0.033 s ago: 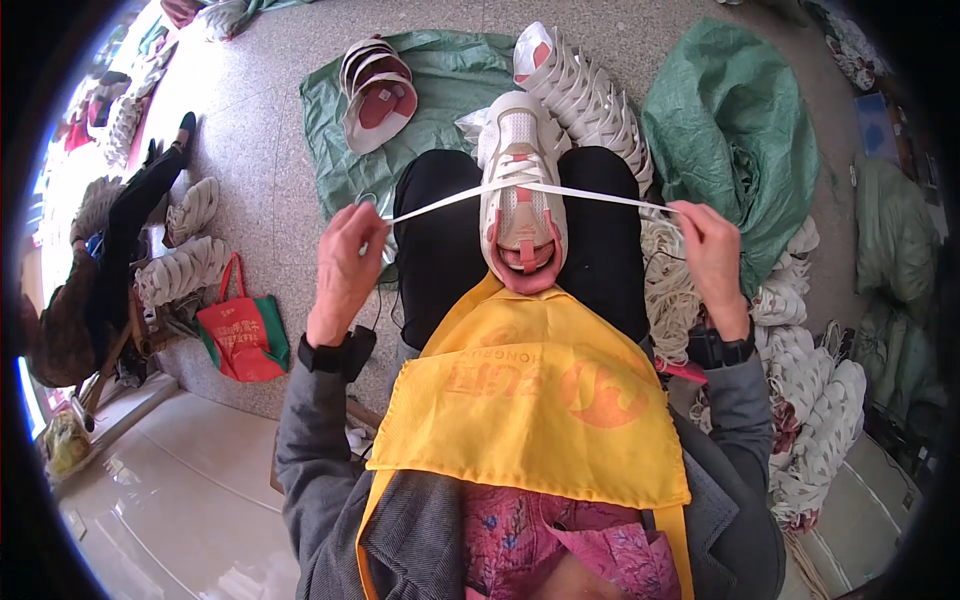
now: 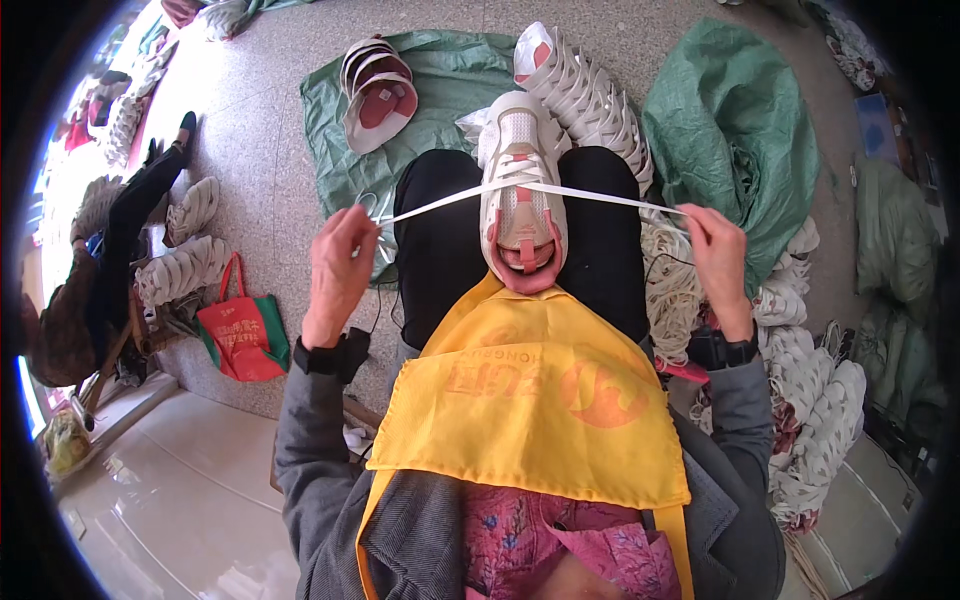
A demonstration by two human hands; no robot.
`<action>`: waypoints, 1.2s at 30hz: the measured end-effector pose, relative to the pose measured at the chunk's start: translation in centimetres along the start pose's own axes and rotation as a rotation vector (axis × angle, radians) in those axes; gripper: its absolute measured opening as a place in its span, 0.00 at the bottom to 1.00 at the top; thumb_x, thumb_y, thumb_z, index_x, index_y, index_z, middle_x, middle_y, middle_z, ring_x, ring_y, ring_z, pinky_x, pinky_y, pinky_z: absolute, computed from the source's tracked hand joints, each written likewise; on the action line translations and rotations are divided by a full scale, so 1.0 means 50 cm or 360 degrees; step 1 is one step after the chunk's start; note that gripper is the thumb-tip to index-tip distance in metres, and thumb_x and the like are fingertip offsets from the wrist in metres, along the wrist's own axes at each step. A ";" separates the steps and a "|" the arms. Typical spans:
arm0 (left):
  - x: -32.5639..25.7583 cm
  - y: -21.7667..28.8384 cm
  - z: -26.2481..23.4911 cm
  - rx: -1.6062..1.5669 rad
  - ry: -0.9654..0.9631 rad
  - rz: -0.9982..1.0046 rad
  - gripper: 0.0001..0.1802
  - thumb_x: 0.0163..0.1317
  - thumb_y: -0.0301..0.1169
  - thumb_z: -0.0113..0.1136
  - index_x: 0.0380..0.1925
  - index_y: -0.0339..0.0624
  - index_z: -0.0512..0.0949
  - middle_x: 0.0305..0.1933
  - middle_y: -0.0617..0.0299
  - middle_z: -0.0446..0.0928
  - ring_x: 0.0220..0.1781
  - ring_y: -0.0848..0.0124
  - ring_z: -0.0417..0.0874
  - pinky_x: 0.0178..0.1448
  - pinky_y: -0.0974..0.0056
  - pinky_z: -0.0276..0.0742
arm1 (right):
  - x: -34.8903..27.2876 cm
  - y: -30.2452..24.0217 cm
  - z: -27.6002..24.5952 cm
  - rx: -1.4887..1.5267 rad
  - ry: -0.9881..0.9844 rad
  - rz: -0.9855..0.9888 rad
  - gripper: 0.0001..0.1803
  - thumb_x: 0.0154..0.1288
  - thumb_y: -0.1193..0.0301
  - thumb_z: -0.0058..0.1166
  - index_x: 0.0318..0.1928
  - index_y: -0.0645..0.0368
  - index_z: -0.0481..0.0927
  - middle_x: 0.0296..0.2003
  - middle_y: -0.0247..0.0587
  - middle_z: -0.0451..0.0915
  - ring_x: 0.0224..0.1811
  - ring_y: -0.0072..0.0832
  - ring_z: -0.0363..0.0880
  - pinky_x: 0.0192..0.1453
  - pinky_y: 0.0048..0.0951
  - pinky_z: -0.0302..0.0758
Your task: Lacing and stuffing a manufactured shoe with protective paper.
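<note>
Stone floor: red bag, green sacks.

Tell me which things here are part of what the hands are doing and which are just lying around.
In use: white sneaker on the lap, white shoelace, left hand, right hand.

Lying about: red tote bag, green sacks, stacked shoe uppers, yellow apron.

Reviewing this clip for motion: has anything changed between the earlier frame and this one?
No visible change. The left hand and right hand grip the two ends of the white lace as before, pulled taut across the white sneaker held between the knees. The yellow apron lies unchanged.
</note>
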State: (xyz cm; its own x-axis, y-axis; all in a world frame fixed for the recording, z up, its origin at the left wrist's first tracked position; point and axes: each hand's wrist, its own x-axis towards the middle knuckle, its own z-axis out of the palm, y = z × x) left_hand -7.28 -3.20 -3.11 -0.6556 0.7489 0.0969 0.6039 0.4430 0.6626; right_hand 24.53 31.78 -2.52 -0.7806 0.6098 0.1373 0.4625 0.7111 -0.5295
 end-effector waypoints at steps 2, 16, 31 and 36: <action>-0.017 -0.045 -0.026 0.0141 0.0019 -0.0021 0.06 0.63 0.21 0.61 0.32 0.36 0.73 0.26 0.52 0.72 0.27 0.56 0.75 0.33 0.56 0.71 | -0.019 0.054 -0.017 0.0019 0.0005 0.0125 0.10 0.69 0.76 0.55 0.46 0.63 0.86 0.36 0.49 0.87 0.35 0.41 0.87 0.41 0.35 0.79; -0.150 -0.425 -0.246 0.0187 0.0415 -0.0624 0.06 0.69 0.22 0.58 0.32 0.39 0.73 0.24 0.72 0.65 0.28 0.83 0.63 0.31 0.71 0.61 | -0.114 0.461 -0.094 0.0291 0.0095 0.0924 0.16 0.74 0.75 0.49 0.56 0.63 0.85 0.35 0.39 0.88 0.21 0.17 0.77 0.26 0.21 0.74; -0.142 -0.478 -0.317 0.0343 0.0267 -0.0836 0.05 0.62 0.24 0.64 0.32 0.36 0.77 0.24 0.66 0.74 0.29 0.78 0.71 0.34 0.67 0.68 | -0.145 0.570 -0.092 0.0257 0.0066 0.1073 0.11 0.74 0.72 0.56 0.43 0.70 0.83 0.28 0.44 0.84 0.23 0.28 0.85 0.26 0.28 0.83; -0.045 -0.409 -0.279 0.0475 0.0238 -0.0510 0.05 0.62 0.25 0.64 0.33 0.35 0.79 0.26 0.62 0.78 0.29 0.75 0.74 0.37 0.66 0.72 | -0.097 0.499 -0.035 0.0458 -0.0378 0.1257 0.15 0.75 0.65 0.57 0.42 0.68 0.83 0.26 0.41 0.83 0.22 0.26 0.84 0.24 0.27 0.82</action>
State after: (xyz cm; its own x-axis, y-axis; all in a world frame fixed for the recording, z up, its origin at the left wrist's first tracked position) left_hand -24.50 -20.81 -6.52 -0.8755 0.4813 0.0427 0.4499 0.7796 0.4357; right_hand 40.61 47.18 -14.92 -0.3582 0.7752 -0.5203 0.8062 -0.0242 -0.5911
